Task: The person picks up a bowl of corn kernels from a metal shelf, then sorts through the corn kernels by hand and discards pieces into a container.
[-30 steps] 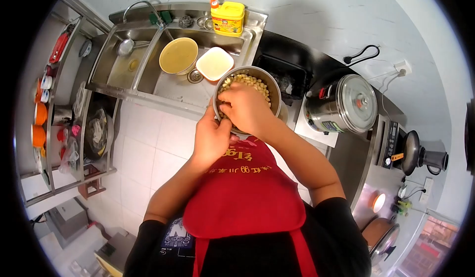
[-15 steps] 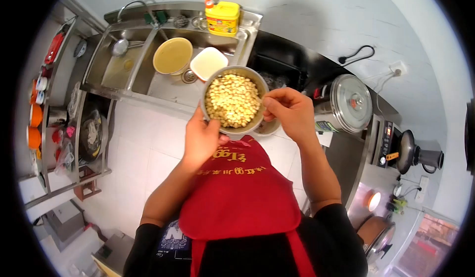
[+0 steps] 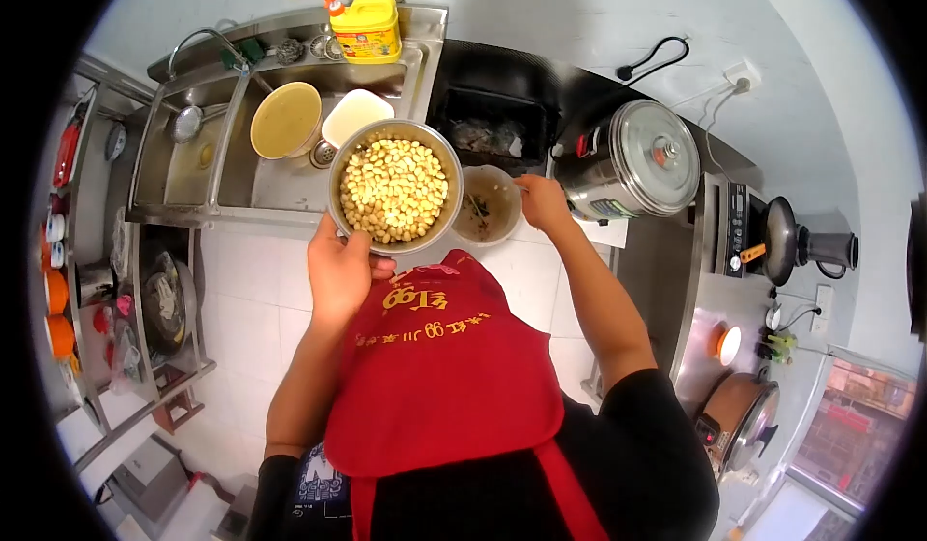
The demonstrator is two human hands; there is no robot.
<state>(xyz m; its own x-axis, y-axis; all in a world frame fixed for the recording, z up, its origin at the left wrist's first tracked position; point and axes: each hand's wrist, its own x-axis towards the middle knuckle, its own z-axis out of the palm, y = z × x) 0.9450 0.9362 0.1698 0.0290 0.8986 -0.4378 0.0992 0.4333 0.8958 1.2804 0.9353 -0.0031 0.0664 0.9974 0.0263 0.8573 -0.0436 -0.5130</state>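
Observation:
My left hand [image 3: 340,269] grips the lower left rim of a round metal bowl [image 3: 444,208], its thumb at the edge. Pale yellow beans or peanuts [image 3: 394,188] fill the bowl, which I hold in front of the sink. To the right of the bowl and partly behind it is a pale bucket [image 3: 500,203] with dark scraps at its bottom. My right hand [image 3: 544,203] is at the bucket's right rim with its fingers curled together. Whether those fingers hold a small bit cannot be made out.
A double steel sink [image 3: 232,179] holds a yellowish basin [image 3: 287,121], a white square container [image 3: 355,116] and a strainer ladle [image 3: 188,124]. A yellow detergent jug [image 3: 367,31] stands behind. On the right are a lidded steel pot [image 3: 657,159] and a counter; shelves [image 3: 106,290] line the left.
My right hand has left the bowl's right rim and moved down and right to the bucket. The bucket shows more fully now. My left hand still holds the bowl, and the view has shifted right.

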